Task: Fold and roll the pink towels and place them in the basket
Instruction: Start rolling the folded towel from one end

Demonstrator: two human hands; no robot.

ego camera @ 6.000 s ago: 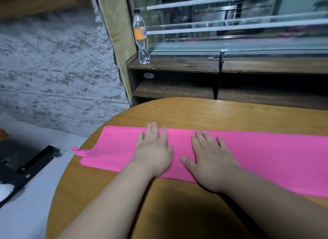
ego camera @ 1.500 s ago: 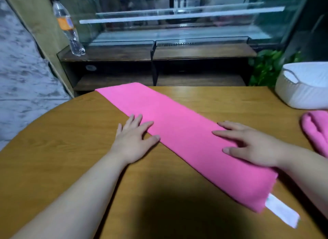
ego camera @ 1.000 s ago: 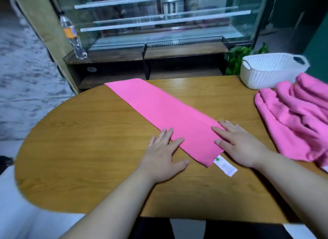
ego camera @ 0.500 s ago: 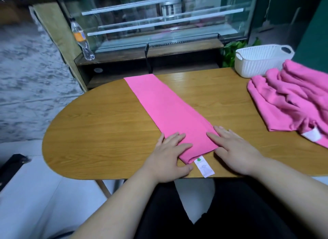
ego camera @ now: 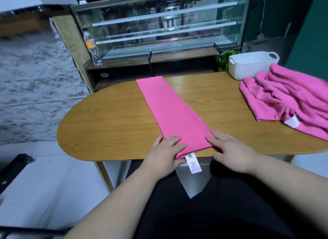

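A long folded pink towel [ego camera: 170, 112] lies lengthwise across the wooden table [ego camera: 110, 125], its near end at the front edge, where a white label [ego camera: 193, 163] hangs over. My left hand [ego camera: 164, 154] rests with straight fingers on the towel's near left corner, thumb against the end by the label. My right hand [ego camera: 230, 150] lies flat at the near right corner, fingertips on the towel's edge. A heap of loose pink towels [ego camera: 287, 100] sits at the right. Behind the heap stands the white basket [ego camera: 250, 66].
A glass display counter [ego camera: 159, 34] with a wooden shelf stands behind the table, and a plastic bottle [ego camera: 91, 46] is on its left end. A green plant [ego camera: 227, 58] shows beside the basket. My dark-clothed lap is below the table edge.
The towel has swung from lying across me to pointing away, and its labelled end has slid to the front edge. Both hands moved from its middle to its near end.
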